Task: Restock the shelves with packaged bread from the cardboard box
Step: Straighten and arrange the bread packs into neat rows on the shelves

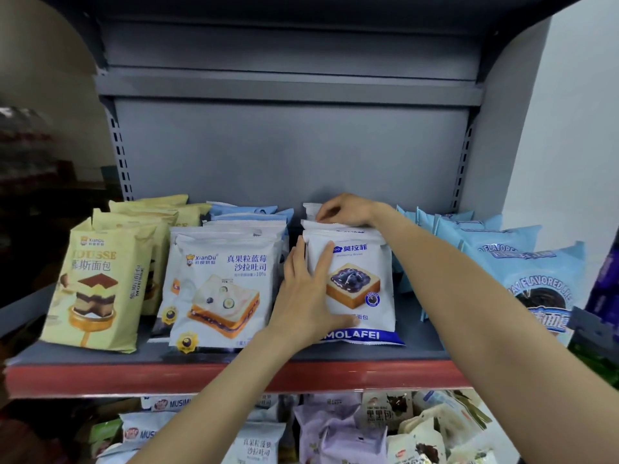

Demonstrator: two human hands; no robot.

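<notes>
A row of white Molafei blueberry bread packets (363,283) stands upright in the middle of the grey shelf (335,354). My left hand (306,296) presses flat against the left side of the front packet, fingers straight and thumb near its lower edge. My right hand (345,211) reaches over the row and its curled fingers pinch the top edge of a packet further back. The cardboard box is not in view.
Yellow mousse bread packets (97,289) and white XianDu blueberry toast packets (221,286) stand to the left, light blue packets (522,262) to the right. An empty grey shelf (288,92) hangs above. The lower shelf holds several mixed bread packets (338,430).
</notes>
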